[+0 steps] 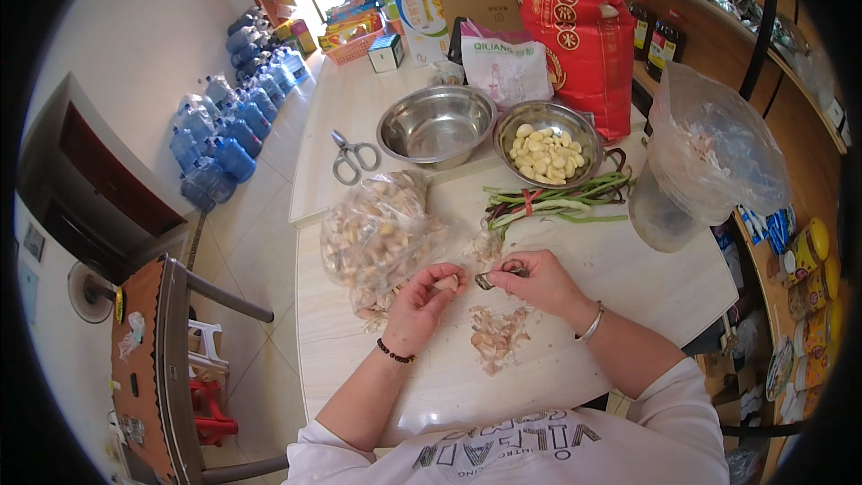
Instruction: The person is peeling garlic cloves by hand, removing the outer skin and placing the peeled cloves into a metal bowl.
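Note:
Between the fingers of my left hand [429,289] is an unpeeled garlic clove [446,282]. My right hand [537,281] grips a small dark metal tool [483,280], perhaps a small knife or scissors; its form is partly hidden by the fingers. Garlic skins [497,338] lie in a loose pile on the pale table between my forearms. A clear plastic bag of garlic cloves [384,236] rests beyond my left hand. Peeled garlic cloves [547,153] fill much of a steel bowl [598,160] farther back. A bundle of long green beans [559,205], tied in red, lies in front of that bowl.
An empty steel bowl [436,126] and grey scissors [353,156] stand at the back left. A large red rice sack [579,40] rises behind the bowls. On the right, a plastic bag [724,148] lines a clear container at the table's edge. Water jugs [236,156] line the left wall.

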A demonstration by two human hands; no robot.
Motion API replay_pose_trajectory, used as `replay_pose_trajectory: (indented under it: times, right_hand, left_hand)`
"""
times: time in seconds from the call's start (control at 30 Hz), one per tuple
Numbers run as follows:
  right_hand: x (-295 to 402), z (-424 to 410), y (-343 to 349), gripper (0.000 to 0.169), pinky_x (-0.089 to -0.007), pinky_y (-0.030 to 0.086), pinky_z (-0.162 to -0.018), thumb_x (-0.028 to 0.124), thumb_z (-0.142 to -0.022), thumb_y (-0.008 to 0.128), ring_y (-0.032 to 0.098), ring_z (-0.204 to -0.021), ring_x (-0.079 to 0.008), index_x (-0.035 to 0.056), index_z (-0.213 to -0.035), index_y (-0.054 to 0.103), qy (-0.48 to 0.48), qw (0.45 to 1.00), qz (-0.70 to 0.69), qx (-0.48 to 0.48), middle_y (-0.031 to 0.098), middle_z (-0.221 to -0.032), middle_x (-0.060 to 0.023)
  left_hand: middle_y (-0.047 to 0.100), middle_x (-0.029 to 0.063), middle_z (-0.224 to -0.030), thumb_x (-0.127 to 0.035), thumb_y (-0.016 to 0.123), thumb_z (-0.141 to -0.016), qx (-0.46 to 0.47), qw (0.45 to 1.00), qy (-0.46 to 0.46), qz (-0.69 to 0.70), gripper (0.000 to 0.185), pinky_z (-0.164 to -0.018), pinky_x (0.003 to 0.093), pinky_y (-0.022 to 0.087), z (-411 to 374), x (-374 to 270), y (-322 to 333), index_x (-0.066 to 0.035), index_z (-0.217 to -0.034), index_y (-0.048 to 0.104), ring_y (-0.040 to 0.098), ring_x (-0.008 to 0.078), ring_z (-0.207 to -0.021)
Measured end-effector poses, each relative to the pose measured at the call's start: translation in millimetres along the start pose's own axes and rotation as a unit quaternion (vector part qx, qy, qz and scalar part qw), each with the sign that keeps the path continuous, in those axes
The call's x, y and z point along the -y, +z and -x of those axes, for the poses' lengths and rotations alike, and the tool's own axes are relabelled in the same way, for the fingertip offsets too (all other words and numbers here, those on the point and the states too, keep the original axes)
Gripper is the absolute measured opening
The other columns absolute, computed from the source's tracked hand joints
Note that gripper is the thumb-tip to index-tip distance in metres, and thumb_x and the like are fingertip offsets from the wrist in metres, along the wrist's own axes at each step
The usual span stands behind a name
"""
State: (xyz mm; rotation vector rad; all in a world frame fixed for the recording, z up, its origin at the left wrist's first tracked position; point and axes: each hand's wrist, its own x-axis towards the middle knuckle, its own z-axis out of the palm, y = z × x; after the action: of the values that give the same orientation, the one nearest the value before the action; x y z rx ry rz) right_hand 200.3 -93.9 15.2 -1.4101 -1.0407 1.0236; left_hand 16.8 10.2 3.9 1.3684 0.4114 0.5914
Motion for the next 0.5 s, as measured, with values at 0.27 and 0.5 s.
replay_pose_trajectory:
  times: [0.27, 0.5]
  right_hand:
    - [2.1, 2.1, 0.1, 0.012, -0.0202, 0.036, -0.047, 0.013, -0.084, 0.059, 0.045, -0.052, -0.0053, 0.0015, -0.081, 0.059, 0.081, 0.964, -0.25, 0.04, 0.051, -0.059, 0.0014]
    - [-11.8, -1.6, 9.9, 0.011, -0.0206, 0.04, -0.054, 0.012, -0.086, 0.057, 0.05, -0.058, -0.0077, 0.0008, -0.083, 0.058, 0.073, 0.968, -0.233, 0.055, 0.055, -0.067, -0.0009]
  left_hand:
    - [0.056, 0.0094, -0.111, -0.003, 0.048, -0.088, 0.024, 0.981, -0.062, 0.183, 0.022, -0.077, 0.0213, 0.045, 0.8, -3.4, 1.2, -0.002, -0.111, 0.05, 0.055, 0.0099, -0.085]
    - [0.058, 0.002, -0.094, -0.009, 0.05, -0.089, 0.057, 0.954, -0.102, 0.275, 0.023, -0.069, 0.0192, 0.045, -1.3, 0.9, 3.7, -0.001, -0.11, 0.053, 0.054, 0.0081, -0.078]
